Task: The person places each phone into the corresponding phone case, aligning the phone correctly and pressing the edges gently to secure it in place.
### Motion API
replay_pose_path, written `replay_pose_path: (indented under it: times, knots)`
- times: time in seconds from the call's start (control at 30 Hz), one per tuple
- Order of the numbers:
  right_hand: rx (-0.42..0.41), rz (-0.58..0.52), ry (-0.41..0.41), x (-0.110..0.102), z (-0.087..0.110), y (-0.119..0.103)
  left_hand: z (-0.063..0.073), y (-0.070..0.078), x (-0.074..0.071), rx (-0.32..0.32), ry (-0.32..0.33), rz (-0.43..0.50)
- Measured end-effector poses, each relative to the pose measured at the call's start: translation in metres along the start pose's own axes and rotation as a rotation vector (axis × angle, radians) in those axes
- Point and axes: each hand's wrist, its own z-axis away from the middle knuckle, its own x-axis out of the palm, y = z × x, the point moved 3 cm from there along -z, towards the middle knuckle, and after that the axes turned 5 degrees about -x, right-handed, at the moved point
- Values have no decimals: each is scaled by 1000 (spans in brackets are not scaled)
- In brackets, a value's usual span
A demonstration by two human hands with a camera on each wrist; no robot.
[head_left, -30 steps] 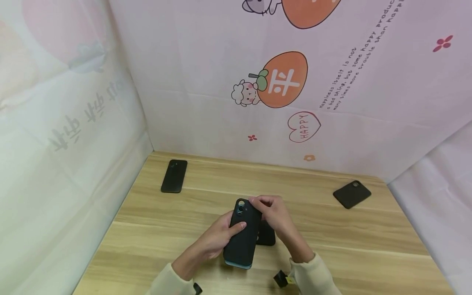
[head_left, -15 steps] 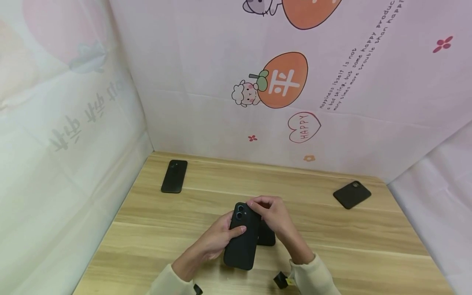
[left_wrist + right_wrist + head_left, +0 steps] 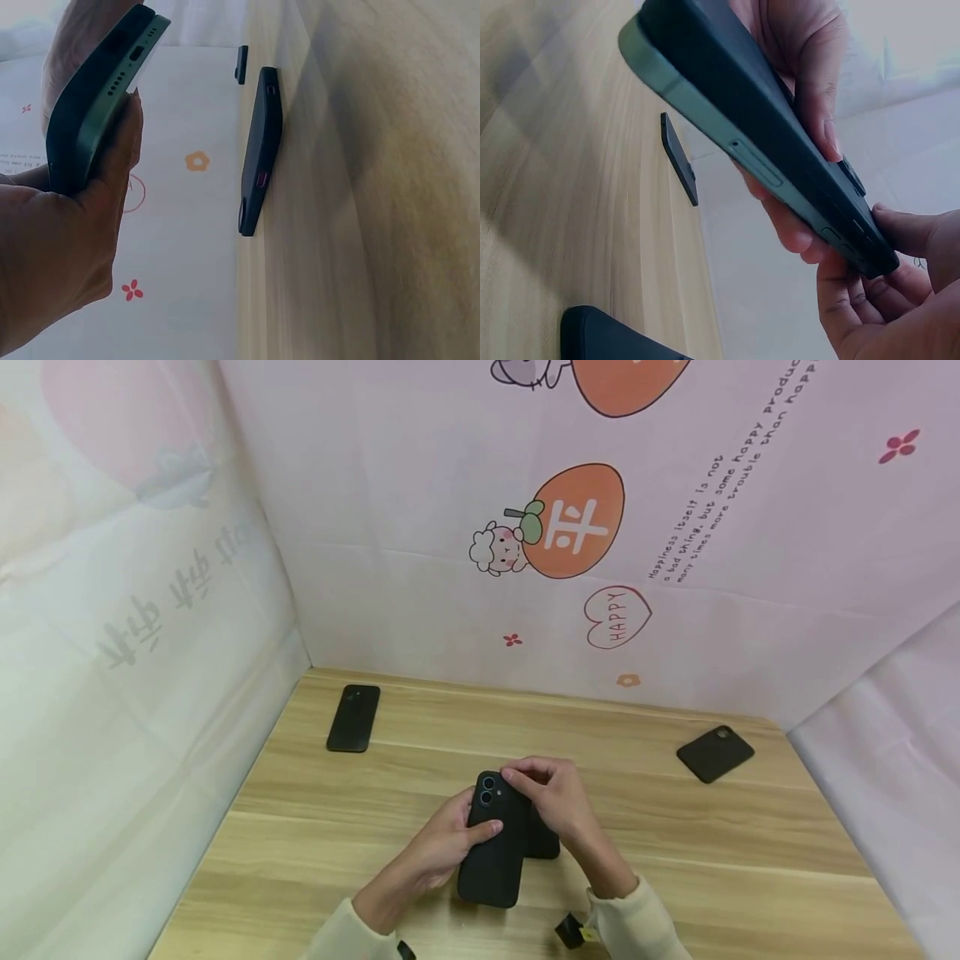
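My left hand (image 3: 442, 842) holds a phone (image 3: 754, 161) with a black phone case (image 3: 489, 868) over its back, thumb across the case. Two camera lenses show in the case's cutout at the upper left. In the right wrist view the phone's teal side edge stands out from under the case along its length, most at the bottom end; at the camera end the case lies closer round it. My right hand (image 3: 553, 793) pinches the corner at the camera end between thumb and fingers. The phone is raised above the table, tilted.
Another black cased phone or case (image 3: 543, 839) lies on the wooden table (image 3: 300, 860), partly hidden behind the held phone. A black phone-shaped piece (image 3: 354, 718) lies at the back left, another black one (image 3: 716, 754) at the back right. Printed cloth walls (image 3: 420, 610) enclose the table.
The case has slid down over the phone's back: the camera lenses now line up with its cutout, and the teal strip at the bottom is covered in the head view. Both hands stay nearly in place.
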Motion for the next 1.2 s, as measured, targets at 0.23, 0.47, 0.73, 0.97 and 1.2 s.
replay_pose_path:
  times: [0.23, 0.47, 0.73, 0.97, 1.2]
  knots:
    - [33, -48, 50, -2, 1, 2, 0, 3, 2, 24, 49, -4]
    - [74, -85, 36, -4, 2, 2, 2, 6, -3, 51, 109, -15]
    - [97, -142, 10, -3, 3, 2, 2, 6, -4, 62, 90, -9]
    - [100, -123, 12, -4, 3, 2, 3, 5, -2, 65, 79, -21]
    - [106, -115, 6, -5, 4, 0, 4, 5, -1, 66, 72, -9]
